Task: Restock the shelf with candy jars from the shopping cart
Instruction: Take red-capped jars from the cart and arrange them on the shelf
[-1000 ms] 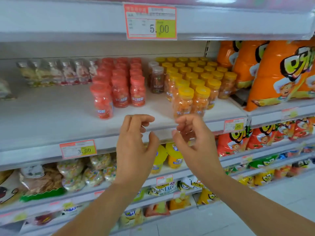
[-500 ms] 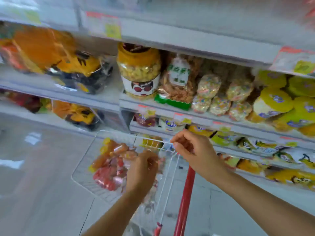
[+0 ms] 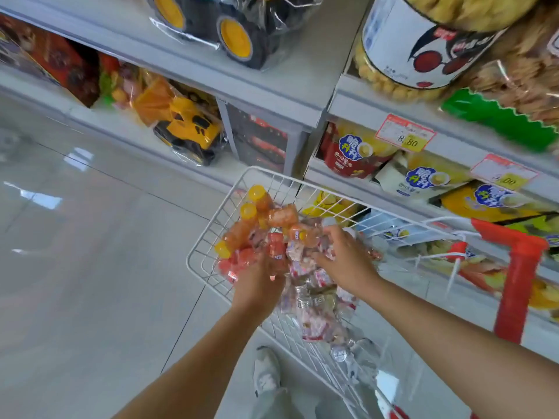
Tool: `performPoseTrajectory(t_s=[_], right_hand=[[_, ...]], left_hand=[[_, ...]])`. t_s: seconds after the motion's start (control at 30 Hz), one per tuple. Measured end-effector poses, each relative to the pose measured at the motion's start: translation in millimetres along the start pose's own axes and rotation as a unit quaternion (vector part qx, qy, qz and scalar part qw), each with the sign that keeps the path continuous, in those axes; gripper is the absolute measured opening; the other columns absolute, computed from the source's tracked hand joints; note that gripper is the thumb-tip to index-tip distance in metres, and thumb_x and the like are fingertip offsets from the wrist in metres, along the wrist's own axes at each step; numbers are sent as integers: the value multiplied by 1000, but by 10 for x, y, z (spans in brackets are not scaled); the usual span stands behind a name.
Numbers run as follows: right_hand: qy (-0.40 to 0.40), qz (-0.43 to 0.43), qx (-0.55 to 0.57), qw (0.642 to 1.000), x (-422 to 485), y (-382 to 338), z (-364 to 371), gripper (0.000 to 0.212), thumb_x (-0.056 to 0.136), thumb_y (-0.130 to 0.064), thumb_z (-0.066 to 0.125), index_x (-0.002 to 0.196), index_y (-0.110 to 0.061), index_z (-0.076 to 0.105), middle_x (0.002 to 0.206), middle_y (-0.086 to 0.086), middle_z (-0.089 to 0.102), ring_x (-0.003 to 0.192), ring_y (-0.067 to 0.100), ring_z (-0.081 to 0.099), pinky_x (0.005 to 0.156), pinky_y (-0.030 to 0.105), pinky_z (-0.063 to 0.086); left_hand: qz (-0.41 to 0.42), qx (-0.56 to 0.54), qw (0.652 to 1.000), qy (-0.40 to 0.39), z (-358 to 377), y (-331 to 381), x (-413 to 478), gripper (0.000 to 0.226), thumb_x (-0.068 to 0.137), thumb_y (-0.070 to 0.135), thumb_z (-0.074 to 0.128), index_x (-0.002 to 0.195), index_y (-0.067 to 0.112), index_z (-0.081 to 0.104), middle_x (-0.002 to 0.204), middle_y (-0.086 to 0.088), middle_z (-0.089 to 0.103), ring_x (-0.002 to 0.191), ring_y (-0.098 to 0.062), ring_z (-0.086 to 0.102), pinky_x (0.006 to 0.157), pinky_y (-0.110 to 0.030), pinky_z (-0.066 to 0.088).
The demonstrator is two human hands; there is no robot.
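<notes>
**Item:** one view, head-worn, wide-angle.
**Station:** above and just behind the shopping cart (image 3: 205,234), at standing height.
**Facing:** forward and steeply down. The shelves (image 3: 272,86) slant across the top and right, with the floor (image 3: 90,267) at left and the wearer's shoe (image 3: 266,370) low in frame.
**Range:** close. The left hand (image 3: 257,285) and right hand (image 3: 348,261) sit mid-frame among the candy jars (image 3: 276,249).
**Condition:** blurred; the slant is perhaps partly lens bowing.

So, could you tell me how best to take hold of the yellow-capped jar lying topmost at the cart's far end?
Pinch the yellow-capped jar across its orange body just below the cap, coming from above: it lies tilted atop the pile in the cart, cap up, sides exposed.
</notes>
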State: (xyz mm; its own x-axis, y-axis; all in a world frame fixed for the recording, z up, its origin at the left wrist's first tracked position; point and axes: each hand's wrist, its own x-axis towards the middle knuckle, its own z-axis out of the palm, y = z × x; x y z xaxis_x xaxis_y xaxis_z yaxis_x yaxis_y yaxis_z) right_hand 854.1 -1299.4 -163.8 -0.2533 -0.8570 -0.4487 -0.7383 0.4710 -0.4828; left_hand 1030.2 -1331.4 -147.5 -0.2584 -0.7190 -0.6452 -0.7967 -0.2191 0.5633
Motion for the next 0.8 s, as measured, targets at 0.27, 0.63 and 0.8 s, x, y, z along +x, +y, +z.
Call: performPoseTrajectory(t_s=[0.27,0.63,0.8], right_hand=[[57,-37,-148,987,546,22,412,49,89,-39,64,130,-19,45,124,5,43,101,20,57,72,28,46],[2,-157,175,972,393,82,262,45,84,-37,70,122,-17,56,104,-8,54,95,6,58,85,28,51],[-45,-180,173,967,550,-107,249,40,88,-42,65,122,-22,58,114,-13,55,105,-1,55,90,22,48]], left_hand=[[-59,-115,991,-22,192,-7,518,19,97,19,46,109,14,59,102,-6,65,83,-21,58,76,-31,48],[-174,-518,837,-8,146,122,609,27,99,36,46,92,16,63,94,-10,68,88,-26,66,89,-40,53],[-176,-595,783,44,49,38,650,38,94,38,55,120,11,62,97,-10,71,77,-20,70,68,-34,57]])
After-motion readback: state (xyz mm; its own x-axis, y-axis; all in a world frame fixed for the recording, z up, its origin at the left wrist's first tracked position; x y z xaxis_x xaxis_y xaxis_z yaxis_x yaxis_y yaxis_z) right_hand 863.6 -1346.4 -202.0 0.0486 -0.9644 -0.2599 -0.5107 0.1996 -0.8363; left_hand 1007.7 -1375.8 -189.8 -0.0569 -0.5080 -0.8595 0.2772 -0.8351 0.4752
